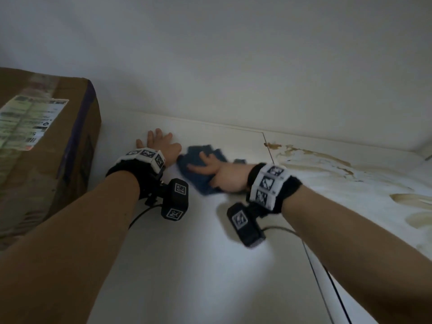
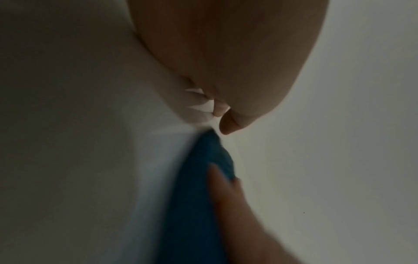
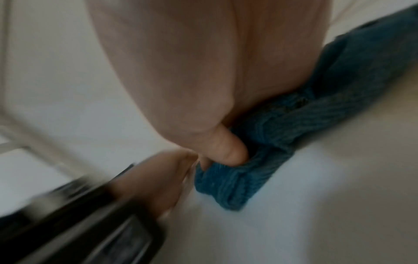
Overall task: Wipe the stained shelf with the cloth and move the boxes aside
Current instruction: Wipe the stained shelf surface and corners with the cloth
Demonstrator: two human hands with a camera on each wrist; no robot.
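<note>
grip: our right hand (image 1: 218,175) presses the blue cloth (image 1: 198,170) flat, fingers curled into it | left hand (image 1: 161,146) just beside, spread flat, holding nothing | step: wiping | stains (image 1: 327,164) lie behind the wrist; box (image 1: 44,146) beyond left hand | next: we judge a sweep back across them.
</note>
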